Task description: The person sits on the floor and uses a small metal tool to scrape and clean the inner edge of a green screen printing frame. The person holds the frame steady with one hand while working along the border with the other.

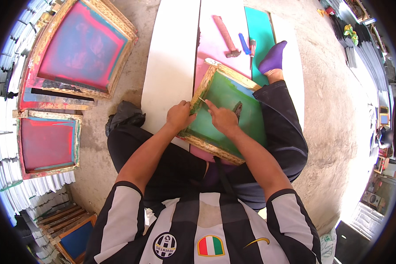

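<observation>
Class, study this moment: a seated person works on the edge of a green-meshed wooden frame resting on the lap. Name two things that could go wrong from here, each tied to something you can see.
1. The right hand presses a thin tool at the frame's corner close to the left hand; a slip might jab those fingers or tear the green mesh.
2. The wooden frame rests tilted on the lap, steadied only by the left hand, so it might shift under pressure.

Screen frame (pixel 226 108): green mesh, pale wood border. Boards: white (pixel 171 57), pink (pixel 218 39), teal (pixel 260 35). Hammer (pixel 226 35) handle red; screwdriver (pixel 244 43) handle blue. Sock (pixel 273 57) purple. Shirt (pixel 207 229) black-and-white striped. Stacked frames (pixel 81 48): red-pink mesh, teal edging.
</observation>
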Demonstrator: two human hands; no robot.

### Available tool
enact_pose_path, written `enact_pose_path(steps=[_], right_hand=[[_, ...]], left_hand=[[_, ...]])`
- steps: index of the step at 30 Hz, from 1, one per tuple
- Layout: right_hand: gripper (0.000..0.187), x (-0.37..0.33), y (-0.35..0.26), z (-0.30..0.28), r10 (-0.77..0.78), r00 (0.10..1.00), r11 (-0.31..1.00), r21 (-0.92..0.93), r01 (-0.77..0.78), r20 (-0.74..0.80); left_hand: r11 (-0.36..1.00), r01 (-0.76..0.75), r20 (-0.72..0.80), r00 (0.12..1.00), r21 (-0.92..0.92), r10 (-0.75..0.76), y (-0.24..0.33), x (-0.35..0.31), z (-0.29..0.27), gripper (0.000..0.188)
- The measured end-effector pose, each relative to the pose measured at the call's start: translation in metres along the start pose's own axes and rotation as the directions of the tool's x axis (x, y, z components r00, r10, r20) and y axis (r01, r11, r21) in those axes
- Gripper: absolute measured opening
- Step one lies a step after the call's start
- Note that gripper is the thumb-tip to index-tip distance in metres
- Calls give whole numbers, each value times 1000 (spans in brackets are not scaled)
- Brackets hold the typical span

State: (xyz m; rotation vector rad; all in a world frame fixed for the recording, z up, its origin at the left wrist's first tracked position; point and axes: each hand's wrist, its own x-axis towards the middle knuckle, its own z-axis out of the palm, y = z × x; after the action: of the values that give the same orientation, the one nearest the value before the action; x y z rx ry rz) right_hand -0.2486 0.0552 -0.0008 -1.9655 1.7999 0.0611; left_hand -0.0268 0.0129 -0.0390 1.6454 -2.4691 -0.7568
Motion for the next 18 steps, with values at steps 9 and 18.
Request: enact_pose_path(steps=[9,18], right_hand=[[47,28,41,47,-65,996,639,764,86,-58],[45,-14,6,-15,102,989,938,323,-130,103]], left_hand=[[1000,-20,16,1000,2,20,3,3,-6,49],[997,73,18,997,-22,-72,5,-4,-1,49]])
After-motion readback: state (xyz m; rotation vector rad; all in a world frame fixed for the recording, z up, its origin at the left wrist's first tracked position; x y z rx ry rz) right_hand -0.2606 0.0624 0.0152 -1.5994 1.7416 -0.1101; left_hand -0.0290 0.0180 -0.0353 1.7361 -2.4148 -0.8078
